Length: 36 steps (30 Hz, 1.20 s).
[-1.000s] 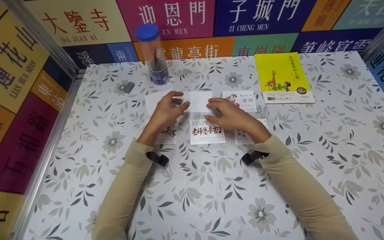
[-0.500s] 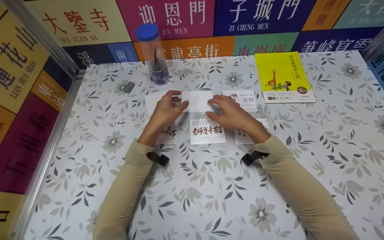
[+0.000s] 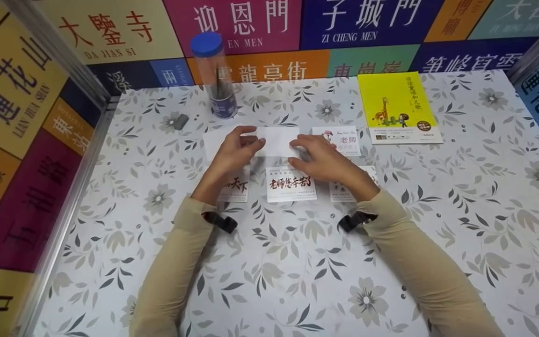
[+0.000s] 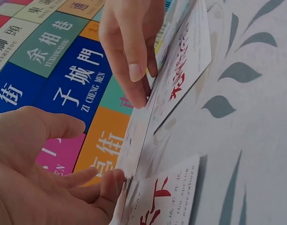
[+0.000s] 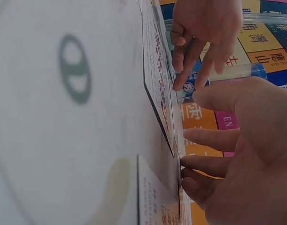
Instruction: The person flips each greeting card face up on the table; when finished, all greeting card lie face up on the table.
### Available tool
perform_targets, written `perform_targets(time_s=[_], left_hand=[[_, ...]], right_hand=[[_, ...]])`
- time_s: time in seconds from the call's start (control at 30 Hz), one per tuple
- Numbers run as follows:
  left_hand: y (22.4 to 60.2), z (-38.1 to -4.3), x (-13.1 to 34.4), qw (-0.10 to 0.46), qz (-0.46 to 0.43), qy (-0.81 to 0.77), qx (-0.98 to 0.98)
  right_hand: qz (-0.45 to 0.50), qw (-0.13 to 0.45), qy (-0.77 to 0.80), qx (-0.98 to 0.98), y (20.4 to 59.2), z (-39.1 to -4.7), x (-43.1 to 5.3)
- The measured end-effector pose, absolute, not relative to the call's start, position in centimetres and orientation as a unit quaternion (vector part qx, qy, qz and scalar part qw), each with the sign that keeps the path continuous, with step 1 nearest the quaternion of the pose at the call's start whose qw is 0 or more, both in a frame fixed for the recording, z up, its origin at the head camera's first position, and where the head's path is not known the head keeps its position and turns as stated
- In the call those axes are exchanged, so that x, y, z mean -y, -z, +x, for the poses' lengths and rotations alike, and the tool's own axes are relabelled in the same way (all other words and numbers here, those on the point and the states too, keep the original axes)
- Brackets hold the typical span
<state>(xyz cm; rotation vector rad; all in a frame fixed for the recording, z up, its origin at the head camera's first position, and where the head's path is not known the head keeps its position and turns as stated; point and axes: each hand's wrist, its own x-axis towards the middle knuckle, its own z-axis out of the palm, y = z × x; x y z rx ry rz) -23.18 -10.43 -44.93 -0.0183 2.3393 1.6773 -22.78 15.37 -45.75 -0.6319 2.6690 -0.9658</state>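
Note:
A blank white card lies in the middle of the upper row of cards, between my two hands. My left hand is at its left end; in the left wrist view the fingertips touch the card's end and the thumb stands apart. At the other end my right hand rests its fingertips by the edge, thumb spread away. Under the left hand, another white card is partly hidden. A card with pink flowers lies beyond the right hand. Nearer me is a card with dark red writing.
Two more printed cards, the left one and the right one, lie partly under my wrists. Behind are a blue-lidded clear tube, a grey eraser and a yellow book. Lettered panels border the flowered table.
Both hands stay at the ends of the middle white card, with only slight shifts of the fingers. The other cards have not moved.

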Motion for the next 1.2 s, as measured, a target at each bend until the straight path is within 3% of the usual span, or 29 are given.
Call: perform_targets(time_s=[0.17,0.47,0.83,1.07,1.2], left_hand=[[45.1,-23.4,10.8,0.113,-0.002,-0.613,-0.782],[44.9,-23.5,9.9,0.032,-0.002,-0.719,-0.694],[45.2,-23.2,8.7,0.113,0.210,-0.621,-0.747],[45.7,-23.1,9.0,0.104,0.216,-0.522,-0.819],[46.1,-23.1,9.3,0.095,0.243,-0.452,-0.853]], right_hand=[[-0.226,0.117,0.334,-0.907,45.8,-22.7,-15.6],[-0.241,0.097,0.368,-0.893,45.7,-22.6,-15.2],[-0.165,0.050,0.503,-0.847,44.6,-22.4,-14.2],[-0.096,0.046,0.569,-0.815,44.7,-22.7,-15.0],[-0.100,0.042,0.448,-0.887,44.8,-22.6,-15.3]])
